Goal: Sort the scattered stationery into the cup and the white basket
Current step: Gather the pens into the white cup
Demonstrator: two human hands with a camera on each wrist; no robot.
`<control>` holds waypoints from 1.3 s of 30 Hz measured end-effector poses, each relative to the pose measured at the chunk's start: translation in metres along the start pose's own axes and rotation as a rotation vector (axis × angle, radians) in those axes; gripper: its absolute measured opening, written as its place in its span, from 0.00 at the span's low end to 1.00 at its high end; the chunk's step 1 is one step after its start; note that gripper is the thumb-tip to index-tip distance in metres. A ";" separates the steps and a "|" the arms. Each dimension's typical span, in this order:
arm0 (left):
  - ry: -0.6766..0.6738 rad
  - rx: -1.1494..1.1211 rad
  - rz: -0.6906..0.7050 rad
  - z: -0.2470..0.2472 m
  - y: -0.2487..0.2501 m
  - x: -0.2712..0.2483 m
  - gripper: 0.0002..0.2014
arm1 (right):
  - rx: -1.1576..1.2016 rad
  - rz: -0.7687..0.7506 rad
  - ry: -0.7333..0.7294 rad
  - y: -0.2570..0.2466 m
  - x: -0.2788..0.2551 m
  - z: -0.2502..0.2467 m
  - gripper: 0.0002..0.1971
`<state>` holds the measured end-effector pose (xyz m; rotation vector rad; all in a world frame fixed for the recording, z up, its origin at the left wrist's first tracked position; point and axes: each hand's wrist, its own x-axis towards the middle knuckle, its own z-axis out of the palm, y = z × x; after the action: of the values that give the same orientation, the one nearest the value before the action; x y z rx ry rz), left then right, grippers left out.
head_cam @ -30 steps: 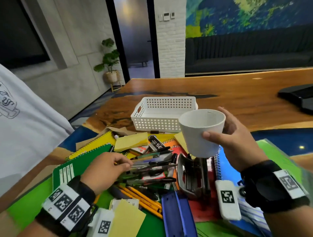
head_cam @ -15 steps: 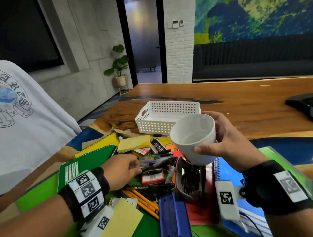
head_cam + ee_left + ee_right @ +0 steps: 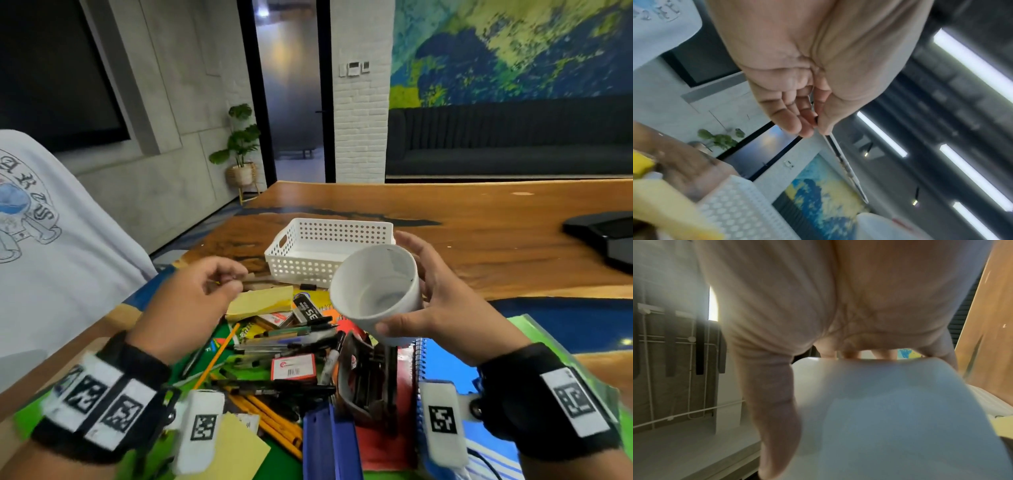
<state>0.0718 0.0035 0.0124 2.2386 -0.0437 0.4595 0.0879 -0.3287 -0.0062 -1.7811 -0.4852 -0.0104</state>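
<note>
My right hand [image 3: 397,284] grips a white cup [image 3: 373,291] in the air over the pile, its mouth tilted toward my left hand. Raised above the pile, my left hand [image 3: 219,284] is blurred in the head view. In the left wrist view my left hand [image 3: 813,123] pinches a thin clear pen [image 3: 844,162] that points down toward the cup [image 3: 879,227]. The white basket [image 3: 308,260] stands behind the pile, with nothing visible inside. Scattered pens [image 3: 291,339], yellow pencils [image 3: 270,421] and a yellow note pad [image 3: 260,301] lie below. The right wrist view is filled by the cup [image 3: 890,418] in my right hand [image 3: 818,369].
A black hole punch [image 3: 366,377], a red-and-white eraser box [image 3: 293,366], a blue ruler [image 3: 329,442] and spiral notebooks [image 3: 442,366] lie in the pile. A person in a white shirt [image 3: 51,257] stands at the left. A black device [image 3: 606,233] sits at the far right of the wooden table [image 3: 496,240].
My left hand has lifted off the pile with a pen and moved up toward the cup. My right hand has tilted the cup's mouth further toward the left.
</note>
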 end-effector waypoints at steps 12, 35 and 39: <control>-0.065 0.323 -0.034 0.029 -0.013 0.007 0.04 | 0.021 0.092 -0.010 0.001 0.000 0.006 0.64; -0.027 0.012 0.142 -0.010 0.033 0.008 0.06 | 0.127 0.067 0.039 0.001 -0.001 -0.002 0.60; -0.187 0.155 0.245 0.004 0.059 0.016 0.07 | 0.136 0.059 0.007 -0.001 -0.001 0.006 0.59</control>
<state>0.0768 -0.0363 0.0586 2.4350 -0.3955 0.3923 0.0852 -0.3238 -0.0072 -1.6602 -0.4183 0.0563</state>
